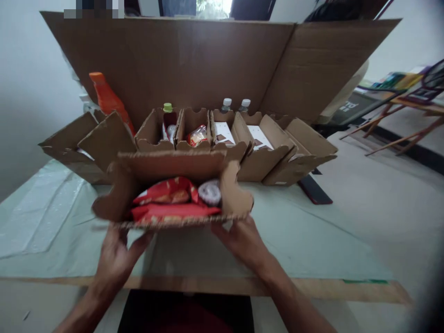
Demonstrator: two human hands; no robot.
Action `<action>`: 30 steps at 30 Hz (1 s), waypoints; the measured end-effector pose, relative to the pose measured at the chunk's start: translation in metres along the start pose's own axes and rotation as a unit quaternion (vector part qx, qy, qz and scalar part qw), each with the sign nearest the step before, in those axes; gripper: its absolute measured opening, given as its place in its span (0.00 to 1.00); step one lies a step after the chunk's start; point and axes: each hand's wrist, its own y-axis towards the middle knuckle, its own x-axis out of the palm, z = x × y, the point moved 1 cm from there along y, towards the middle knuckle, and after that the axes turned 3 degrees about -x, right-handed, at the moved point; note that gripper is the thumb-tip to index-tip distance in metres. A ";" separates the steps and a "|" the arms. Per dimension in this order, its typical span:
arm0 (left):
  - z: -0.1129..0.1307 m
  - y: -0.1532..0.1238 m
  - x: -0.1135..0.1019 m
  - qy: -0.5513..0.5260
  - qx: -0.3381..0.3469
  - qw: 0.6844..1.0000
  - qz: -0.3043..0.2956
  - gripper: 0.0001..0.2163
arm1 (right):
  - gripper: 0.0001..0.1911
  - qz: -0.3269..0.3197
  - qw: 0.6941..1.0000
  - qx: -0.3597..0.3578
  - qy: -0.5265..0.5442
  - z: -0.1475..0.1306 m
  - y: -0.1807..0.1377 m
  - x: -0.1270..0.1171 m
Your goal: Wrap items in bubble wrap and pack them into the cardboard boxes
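I hold a small open cardboard box above the near part of the table. My left hand grips its lower left corner from below. My right hand grips its lower right edge, fingers curled under it. Inside lie red snack packets and a round foil-topped cup. The box's flaps stand open.
Behind it runs a row of similar open boxes holding packets and bottles. An orange bottle stands at the left. A large cardboard sheet forms a back wall. A dark phone lies on the table. Wooden chairs stand at the right.
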 end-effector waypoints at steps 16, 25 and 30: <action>-0.028 0.036 -0.034 -0.152 -0.083 0.985 0.011 0.20 | 0.26 0.003 0.999 -0.030 0.041 -0.012 -0.064 0.063; -0.058 0.014 -0.045 -0.110 -0.091 0.979 0.145 0.27 | 0.35 -0.152 0.970 0.039 0.187 -0.002 0.000 0.099; -0.052 -0.001 -0.008 -0.121 -0.056 0.990 0.050 0.28 | 0.16 -0.215 0.935 0.061 0.275 -0.004 0.028 0.143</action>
